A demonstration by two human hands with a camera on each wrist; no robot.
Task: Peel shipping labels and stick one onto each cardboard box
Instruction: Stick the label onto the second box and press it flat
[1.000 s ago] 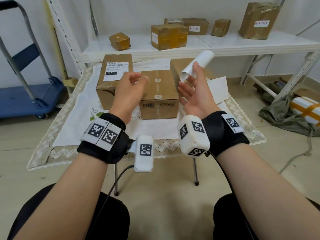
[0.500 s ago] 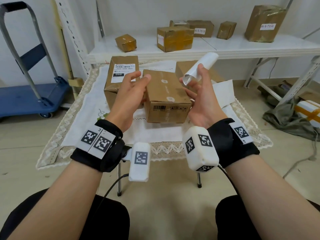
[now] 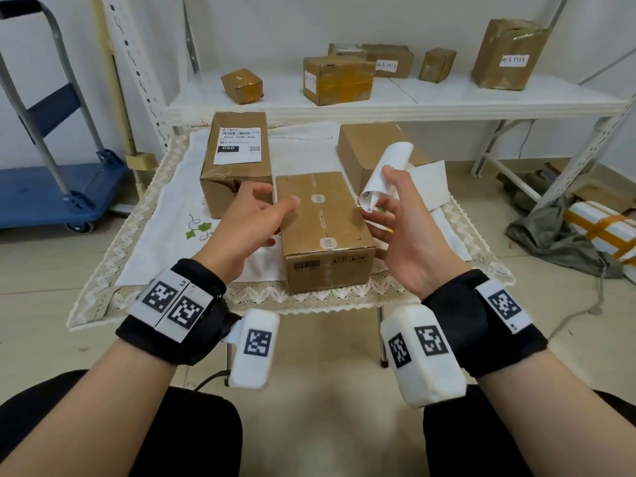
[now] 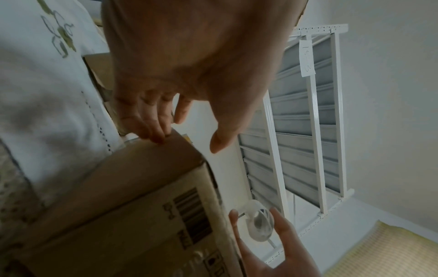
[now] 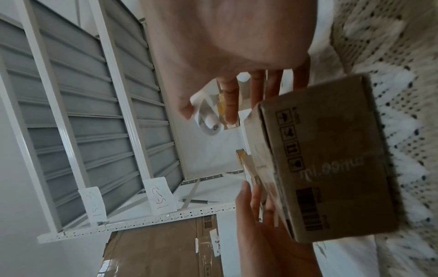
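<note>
A plain cardboard box [image 3: 323,228] lies lengthwise at the front edge of the cloth-covered table [image 3: 144,215]. My left hand [image 3: 275,208] touches its left side with straight fingers, the thumb stretched over the top. The left wrist view shows the fingertips [image 4: 161,138] on the box [image 4: 132,206] edge and the thumb in the air. My right hand [image 3: 380,187] pinches a rolled white label sheet [image 3: 392,163] between thumb and forefinger, its other fingers straight beside the box's right side. The right wrist view shows the roll [image 5: 208,120] in that pinch, next to the box [image 5: 331,159].
A taller box [image 3: 237,187] with a printed label [image 3: 240,145] stands back left on the table. A plain box [image 3: 364,149] and a loose white sheet [image 3: 430,184] lie back right. Behind, a white shelf [image 3: 413,94] carries several boxes. A blue cart [image 3: 51,187] stands left.
The plain box has come from the middle of the table toward me, to the front edge, between both hands. The right hand still holds the rolled label sheet.
</note>
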